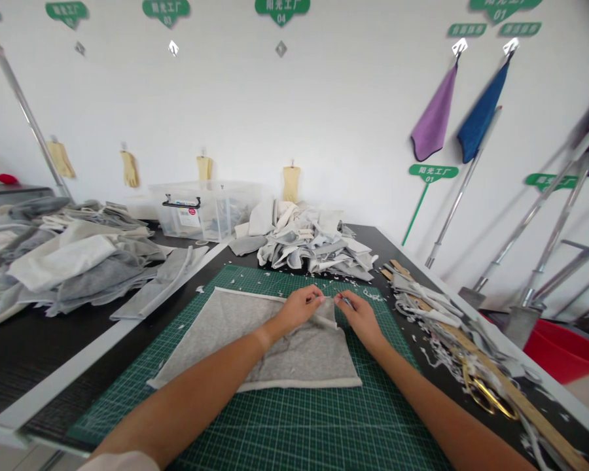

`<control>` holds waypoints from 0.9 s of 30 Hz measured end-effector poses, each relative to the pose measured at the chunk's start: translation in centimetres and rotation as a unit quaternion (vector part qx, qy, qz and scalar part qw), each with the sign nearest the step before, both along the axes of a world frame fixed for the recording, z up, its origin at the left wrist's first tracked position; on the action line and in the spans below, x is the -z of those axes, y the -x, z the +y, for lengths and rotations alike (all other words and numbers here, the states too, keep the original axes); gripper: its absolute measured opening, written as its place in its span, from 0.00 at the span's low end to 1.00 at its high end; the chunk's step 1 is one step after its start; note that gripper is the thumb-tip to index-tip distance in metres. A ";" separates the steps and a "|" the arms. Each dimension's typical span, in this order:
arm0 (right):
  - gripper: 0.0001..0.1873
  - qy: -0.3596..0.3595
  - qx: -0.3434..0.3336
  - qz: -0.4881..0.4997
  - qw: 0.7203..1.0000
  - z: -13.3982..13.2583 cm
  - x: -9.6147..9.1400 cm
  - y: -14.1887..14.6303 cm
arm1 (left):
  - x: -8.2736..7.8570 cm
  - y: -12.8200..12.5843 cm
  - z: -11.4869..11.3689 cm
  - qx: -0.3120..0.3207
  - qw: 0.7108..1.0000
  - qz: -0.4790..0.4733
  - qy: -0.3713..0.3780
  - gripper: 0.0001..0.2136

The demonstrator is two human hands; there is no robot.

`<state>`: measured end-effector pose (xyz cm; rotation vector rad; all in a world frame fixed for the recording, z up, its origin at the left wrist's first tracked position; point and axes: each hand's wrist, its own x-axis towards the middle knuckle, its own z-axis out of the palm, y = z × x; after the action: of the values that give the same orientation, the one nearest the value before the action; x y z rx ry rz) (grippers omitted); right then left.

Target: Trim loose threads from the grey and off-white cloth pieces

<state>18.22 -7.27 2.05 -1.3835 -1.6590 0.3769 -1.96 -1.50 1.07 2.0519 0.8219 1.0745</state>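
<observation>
The left hand's (298,311) fingers pinch a grey fleece panel (255,347) taut on the green cutting mat (285,425); the right hand's (360,319) fingers narrowly hold a small metal tool (346,301) at its edge.

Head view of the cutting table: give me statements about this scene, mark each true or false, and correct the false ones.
1. The left hand and right hand are both at the upper edge of a grey fabric piece lying on a green cutting mat. True.
2. The scissors lie on the mat. False: the scissors lie on the black table to the right of the mat, among white scraps.
3. The purple and blue cloths lie folded on the table. False: the purple cloth and blue cloth hang on the wall.
4. Yellow gloves hang on the wall. True.
</observation>
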 end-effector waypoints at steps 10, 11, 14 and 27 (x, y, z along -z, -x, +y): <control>0.17 0.035 -0.006 -0.030 0.999 -0.1 0.1 0.3 | 0.0 0.1 0.0 0.031 0.999 0.008 -0.026 0.11; 0.17 0.036 -0.006 -0.032 0.999 -0.1 0.0 0.3 | 0.0 0.1 0.0 0.035 0.999 0.010 -0.026 0.11; 0.17 0.029 -0.010 -0.034 0.999 -0.3 -0.2 0.4 | 0.1 0.1 0.1 0.039 0.999 0.011 -0.030 0.12; 0.20 0.060 -0.029 -0.050 0.997 -0.6 -0.3 0.7 | 0.8 0.0 1.5 0.030 0.999 -0.018 -0.005 0.14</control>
<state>17.47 -7.83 2.38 -1.4649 -1.7857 0.4532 -1.94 0.02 0.26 2.0456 0.7344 1.0819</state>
